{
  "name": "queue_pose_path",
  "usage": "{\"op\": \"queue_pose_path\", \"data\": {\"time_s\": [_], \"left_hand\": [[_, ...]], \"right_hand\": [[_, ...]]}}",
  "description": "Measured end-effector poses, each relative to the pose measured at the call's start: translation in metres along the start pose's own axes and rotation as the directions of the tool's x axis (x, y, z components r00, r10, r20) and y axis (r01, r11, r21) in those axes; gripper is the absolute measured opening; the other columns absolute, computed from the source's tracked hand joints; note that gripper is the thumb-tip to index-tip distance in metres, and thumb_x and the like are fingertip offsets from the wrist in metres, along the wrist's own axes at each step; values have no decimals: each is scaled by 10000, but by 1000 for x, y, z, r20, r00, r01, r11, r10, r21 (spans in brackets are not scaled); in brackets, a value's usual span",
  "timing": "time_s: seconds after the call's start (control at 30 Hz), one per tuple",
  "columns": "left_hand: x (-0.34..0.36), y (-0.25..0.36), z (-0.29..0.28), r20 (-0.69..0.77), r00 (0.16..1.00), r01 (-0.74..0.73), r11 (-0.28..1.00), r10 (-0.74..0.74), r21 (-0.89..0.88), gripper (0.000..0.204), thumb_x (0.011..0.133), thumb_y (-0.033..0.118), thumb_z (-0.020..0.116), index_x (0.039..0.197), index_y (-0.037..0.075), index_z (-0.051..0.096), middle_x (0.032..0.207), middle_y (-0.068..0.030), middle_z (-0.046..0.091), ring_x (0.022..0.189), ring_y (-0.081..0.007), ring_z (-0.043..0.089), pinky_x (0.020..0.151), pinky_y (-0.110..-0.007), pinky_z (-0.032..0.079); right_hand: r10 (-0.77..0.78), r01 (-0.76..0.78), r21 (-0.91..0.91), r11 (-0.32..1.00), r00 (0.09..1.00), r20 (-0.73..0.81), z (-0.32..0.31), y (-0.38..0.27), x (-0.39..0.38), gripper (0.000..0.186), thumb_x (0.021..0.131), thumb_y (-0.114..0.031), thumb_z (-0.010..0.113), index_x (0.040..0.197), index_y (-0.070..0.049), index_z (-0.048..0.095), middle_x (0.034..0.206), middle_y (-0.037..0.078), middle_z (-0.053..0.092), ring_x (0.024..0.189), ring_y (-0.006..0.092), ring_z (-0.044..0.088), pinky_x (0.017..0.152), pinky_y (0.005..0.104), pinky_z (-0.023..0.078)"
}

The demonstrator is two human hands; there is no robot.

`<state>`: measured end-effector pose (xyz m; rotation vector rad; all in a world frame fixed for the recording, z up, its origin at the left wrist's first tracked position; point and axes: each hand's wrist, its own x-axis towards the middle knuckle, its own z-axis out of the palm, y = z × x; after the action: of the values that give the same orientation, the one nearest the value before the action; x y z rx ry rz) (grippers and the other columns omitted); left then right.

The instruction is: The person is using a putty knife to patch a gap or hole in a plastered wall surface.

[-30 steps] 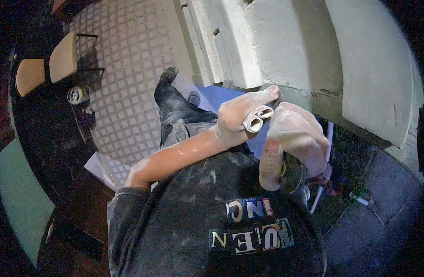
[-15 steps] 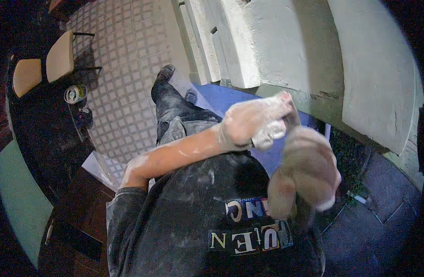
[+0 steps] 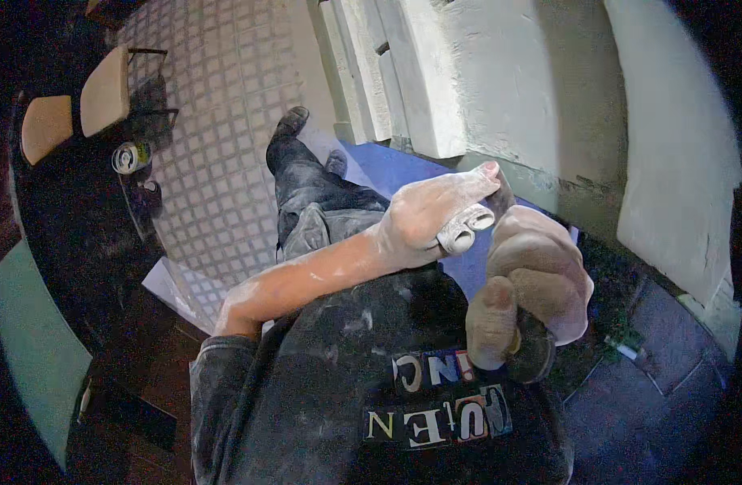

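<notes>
My left hand (image 3: pixel 423 210), dusted white, is closed on two small white rolls (image 3: pixel 464 230), their open ends facing right; its thumb tip rests against the upper end of a dusty dark tool (image 3: pixel 533 356). My right hand (image 3: pixel 533 275) is closed around that tool just right of and below the left, its rounded dark lower part showing beneath the fingers. I cannot make out exactly what the tool is. Both hands are over my dark shirt.
A pale plastered wall (image 3: pixel 581 105) with stepped mouldings runs along the right, above a blue sheet (image 3: pixel 464 271). A tiled floor (image 3: pixel 201 89) lies beyond my legs. At left are cushioned chairs (image 3: pixel 104 89), a can (image 3: pixel 130 158) and a green panel (image 3: pixel 31 347). Dark paving (image 3: pixel 654 412) is lower right.
Both hands have shifted right and downward since a second ago, the right one further, with the dark tool in it. The rolls remain in my left hand.
</notes>
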<state>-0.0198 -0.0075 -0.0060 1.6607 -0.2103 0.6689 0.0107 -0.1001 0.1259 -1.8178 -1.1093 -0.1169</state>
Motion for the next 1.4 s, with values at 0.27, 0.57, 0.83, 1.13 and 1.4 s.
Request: {"op": "queue_pose_path", "data": {"time_s": [0.27,0.57,0.83,1.13,1.4], "left_hand": [[-5,-5,-4,-53,999,-1,1000,2,13,452,830,71,715,1252,-52,609,1235,-215,665,1094,-333,686,922,-387,572],[-3,-11,-8,-66,997,35,996,-41,-83,517,785,23,725,1273,-64,579,1256,-229,648,1109,-360,669,941,-395,555],[2,3,-16,-103,994,38,995,-47,-87,541,765,32,751,1275,-35,585,1233,-210,660,1095,-355,670,927,-396,558],[21,-13,-58,-355,872,328,941,-337,-86,285,828,-14,724,1112,7,706,1079,-98,751,955,-140,714,835,-274,554],[33,-58,-75,-157,987,38,992,-19,121,408,699,-5,730,1096,87,712,1277,-91,679,1135,-250,655,980,-342,517]], "right_hand": [[-25,6,230,973,996,80,0,8,14,125,794,-19,660,892,2,586,731,154,638,644,278,633,664,417,541],[148,-139,-77,987,980,136,5,19,11,45,849,-22,629,818,-3,602,746,107,609,630,221,586,623,360,477],[-75,99,107,989,977,-201,26,3,24,169,849,-61,618,726,-47,502,616,53,507,490,157,435,491,330,341],[51,-53,-7,999,985,-165,31,-5,27,180,627,-117,754,714,-73,603,650,94,607,544,257,604,547,390,515],[-107,108,5,994,989,-98,17,15,25,164,737,-117,729,760,-32,591,699,125,635,594,277,634,627,390,542]]}}
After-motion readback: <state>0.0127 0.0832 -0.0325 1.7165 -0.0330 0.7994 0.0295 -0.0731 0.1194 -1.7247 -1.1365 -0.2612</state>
